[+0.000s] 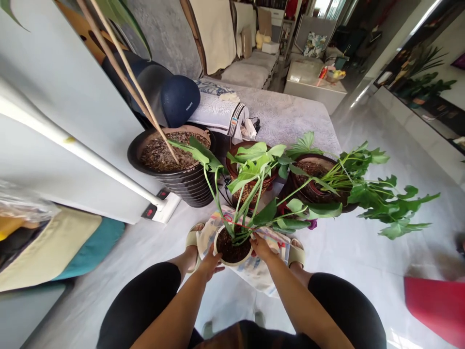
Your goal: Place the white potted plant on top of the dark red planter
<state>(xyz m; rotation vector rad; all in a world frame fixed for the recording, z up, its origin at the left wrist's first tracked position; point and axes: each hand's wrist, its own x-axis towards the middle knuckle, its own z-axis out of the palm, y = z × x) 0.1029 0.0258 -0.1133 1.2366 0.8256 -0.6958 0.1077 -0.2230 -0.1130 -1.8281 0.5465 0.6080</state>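
Between my feet stands a small white flower pot (235,263) filled with dark soil, holding a leafy green plant (250,169) with long stems. A thin red tie runs round the stems low down. My left hand (209,264) grips the pot's left side, its fingers curled against the wall. On the right side, my right hand (260,246) is closed on the pot's rim, below the leaves. Under the pot lies a patterned cloth (267,281) spread over the floor. The plant's leaves reach in front of the larger pots behind.
A black ribbed planter (185,186) with a tall stem stands at back left. A brown pot (343,198) with spreading leaves sits at right. The white vacuum cleaner (109,167) leans at left. A red object (436,308) lies at far right.
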